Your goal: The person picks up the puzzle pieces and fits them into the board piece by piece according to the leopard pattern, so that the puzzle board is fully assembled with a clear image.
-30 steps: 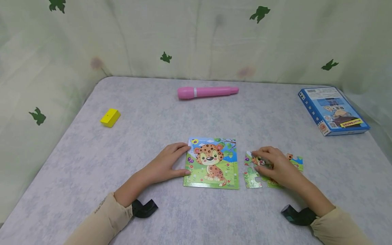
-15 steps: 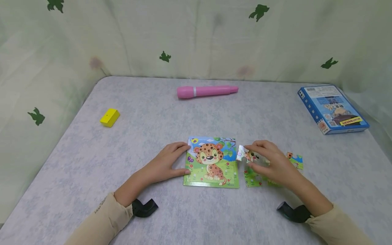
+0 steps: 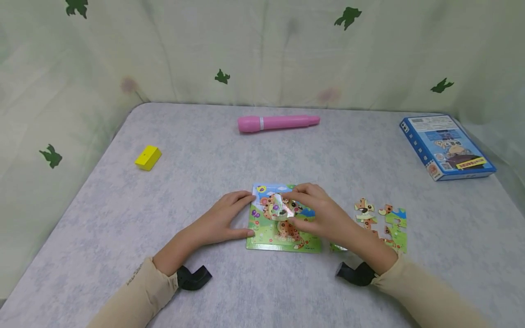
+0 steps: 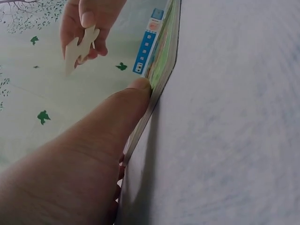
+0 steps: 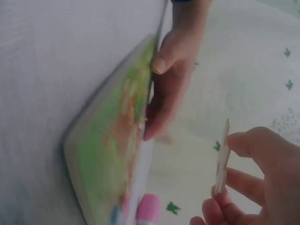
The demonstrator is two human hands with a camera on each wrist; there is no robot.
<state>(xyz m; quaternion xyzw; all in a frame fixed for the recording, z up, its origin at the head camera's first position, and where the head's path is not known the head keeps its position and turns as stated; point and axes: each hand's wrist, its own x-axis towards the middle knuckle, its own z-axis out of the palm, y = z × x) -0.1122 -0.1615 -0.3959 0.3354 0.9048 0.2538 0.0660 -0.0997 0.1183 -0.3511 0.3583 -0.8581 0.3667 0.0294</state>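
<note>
A square puzzle board (image 3: 268,247) with a leopard cub picture lies in the middle of the table. My left hand (image 3: 221,218) touches its left edge with the thumb below and fingertips above, spread apart. Over the board, my right hand (image 3: 324,213) pinches a puzzle piece (image 3: 282,207) between thumb and fingers. The left wrist view shows the pale back of this piece (image 4: 84,49); from the right wrist it appears edge-on, raised above the board. To the right lie several loose puzzle pieces (image 3: 396,230), some hidden behind my right forearm.
A pink marker-shaped tube (image 3: 283,123) lies near the back edge. At the far left is a yellow block (image 3: 148,158), and at the back right a blue box (image 3: 447,148). A pale curtain with green bird shapes hangs behind the table.
My right hand has picked the puzzle piece up from the loose pieces on the right and carried it left over the board. My left hand has stayed at the board's edge.
</note>
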